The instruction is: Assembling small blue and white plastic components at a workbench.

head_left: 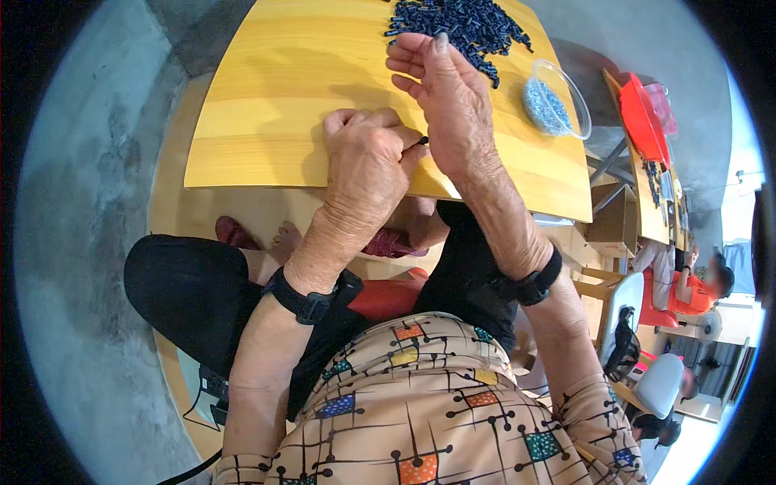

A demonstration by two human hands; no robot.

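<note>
My left hand [368, 153] is closed in a pinch over the near edge of the yellow wooden table [267, 89]. From its fingertips pokes the end of a small black part [423, 141]; the rest of it is hidden. To the right and a little farther off, my right hand [457, 101] hovers with thumb and fingers apart, nothing visible between them. Just beyond it spreads a pile of small dark tubular pieces [461, 24]. A clear round tub [584, 113] right of this hand contains many small pale-blue bits [546, 107].
At the right, another table [647, 202] bears a red basin [644, 117] and dark parts. A cardboard box [612, 218] sits beneath. Farther right are pale chairs [622, 311] and a person in orange [687, 287]. A grey wall [89, 202] rises on the left.
</note>
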